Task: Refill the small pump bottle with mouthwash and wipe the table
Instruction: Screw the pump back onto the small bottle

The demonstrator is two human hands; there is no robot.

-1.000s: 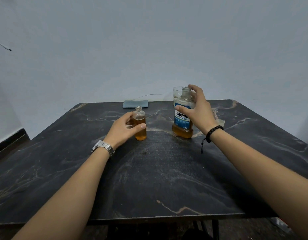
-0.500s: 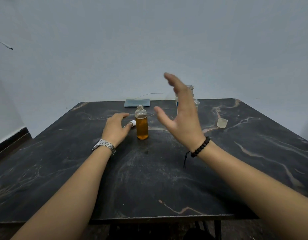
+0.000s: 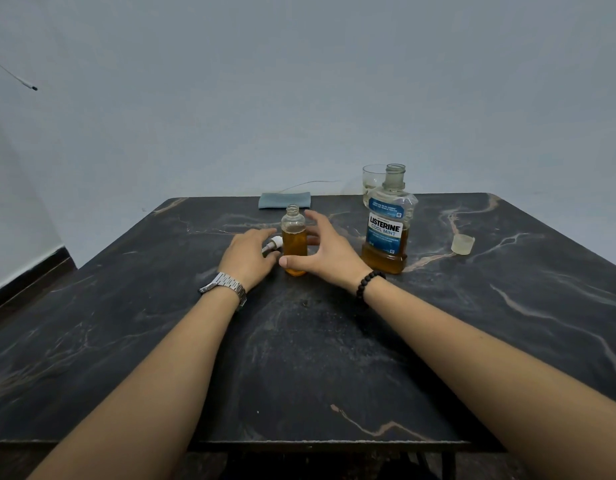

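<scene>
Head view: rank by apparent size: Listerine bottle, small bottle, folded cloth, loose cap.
1. Listerine bottle, clearly largest.
2. small bottle and folded cloth: look similar; the cloth lies farther back, so unranked.
3. loose cap, smallest.

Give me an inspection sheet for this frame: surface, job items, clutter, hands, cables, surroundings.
Surface: dark marble-pattern table, dusty smudges at centre.
Job items: small bottle uncapped, mostly full of amber liquid; Listerine bottle uncapped, low level; pump head at the left hand; folded blue cloth at far edge.
Clutter: glass behind the Listerine bottle; translucent cap.
Hands: left hand on the pump head; right hand open, around small bottle.
Cables: thin wire behind cloth.
Surroundings: plain wall.
</scene>
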